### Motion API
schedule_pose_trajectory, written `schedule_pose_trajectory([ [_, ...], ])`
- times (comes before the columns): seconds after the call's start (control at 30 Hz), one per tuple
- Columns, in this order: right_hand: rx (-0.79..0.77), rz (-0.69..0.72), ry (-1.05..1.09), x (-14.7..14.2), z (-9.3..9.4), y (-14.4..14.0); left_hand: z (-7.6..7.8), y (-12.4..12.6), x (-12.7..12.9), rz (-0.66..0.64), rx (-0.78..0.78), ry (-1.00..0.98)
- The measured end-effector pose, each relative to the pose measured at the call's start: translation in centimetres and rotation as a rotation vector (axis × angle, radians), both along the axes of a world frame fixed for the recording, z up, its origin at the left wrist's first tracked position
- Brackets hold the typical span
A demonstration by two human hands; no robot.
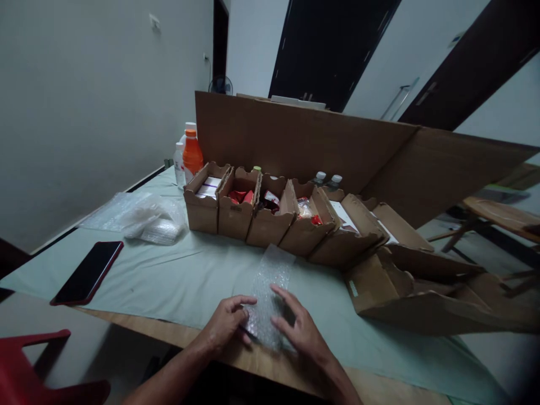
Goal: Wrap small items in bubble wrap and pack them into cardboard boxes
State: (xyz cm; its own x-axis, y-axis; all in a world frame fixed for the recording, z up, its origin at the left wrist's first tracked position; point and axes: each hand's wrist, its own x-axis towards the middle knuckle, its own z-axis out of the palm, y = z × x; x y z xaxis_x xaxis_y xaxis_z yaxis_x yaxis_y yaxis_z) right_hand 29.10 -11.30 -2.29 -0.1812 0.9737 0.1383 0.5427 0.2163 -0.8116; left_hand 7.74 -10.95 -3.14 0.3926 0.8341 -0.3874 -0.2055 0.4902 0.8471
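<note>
Head view: your left hand [228, 325] and right hand [300, 332] press 2 sets of spread fingers onto the bubble wrap [268, 295], flattening it between them.

Bare green cloth [177, 281] is lying open toward ten o'clock. A row of cardboard bins [270, 216] is blocking twelve; a phone [88, 273] is sitting at nine.

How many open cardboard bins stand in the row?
6: the first bin by the orange bottle, then second, third, fourth, fifth, sixth rightward; more may be hidden.
</note>
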Motion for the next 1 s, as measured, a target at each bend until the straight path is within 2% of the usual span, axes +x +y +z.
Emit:
schedule_pose_trajectory([
  [0.1,0.125,0.145,-0.255,-0.7,0.0,-3.3,0.9,0.1,0.2,0.009,-0.045,-0.07],
  [0.17,0.227,0.1,-0.328,-1.7,-0.4,-4.2,1.4,0.0,0.2,-0.01,-0.072,-0.112],
  [0.23,0.279,0.001,-0.301,-2.5,-0.7,-4.1,1.6,-0.3,-0.2,-0.022,-0.053,-0.072],
  [0.27,0.272,-0.042,-0.258,-2.7,-0.8,-3.9,1.6,-0.4,-0.6,-0.015,0.005,-0.01],
  [0.33,0.186,-0.071,-0.145,-2.8,-0.6,-3.4,1.4,-0.8,-1.6,0.027,0.219,0.168],
  [0.4,0.049,-0.048,-0.035,-2.7,0.0,-3.1,1.3,-1.1,-2.4,0.065,0.465,0.326],
  [0.47,-0.067,-0.018,0.049,-2.6,0.6,-3.1,1.1,-1.4,-2.5,0.054,0.595,0.411],
  [0.57,-0.157,-0.019,0.132,-2.5,1.3,-3.1,0.7,-1.4,-1.2,-0.013,0.571,0.456],
  [0.63,-0.17,-0.047,0.149,-2.3,1.6,-3.2,0.5,-1.3,-0.2,-0.008,0.542,0.497],
  [0.73,-0.143,-0.139,0.146,-1.8,1.5,-3.3,0.2,-1.0,0.4,0.043,0.569,0.616],
  [0.83,-0.128,-0.242,0.14,-1.4,0.8,-3.4,0.0,-0.9,0.2,0.038,0.61,0.715],
  [1.0,-0.052,-0.288,-0.095,-1.7,-0.6,-3.4,-0.6,-1.0,0.2,0.006,0.712,0.911],
])
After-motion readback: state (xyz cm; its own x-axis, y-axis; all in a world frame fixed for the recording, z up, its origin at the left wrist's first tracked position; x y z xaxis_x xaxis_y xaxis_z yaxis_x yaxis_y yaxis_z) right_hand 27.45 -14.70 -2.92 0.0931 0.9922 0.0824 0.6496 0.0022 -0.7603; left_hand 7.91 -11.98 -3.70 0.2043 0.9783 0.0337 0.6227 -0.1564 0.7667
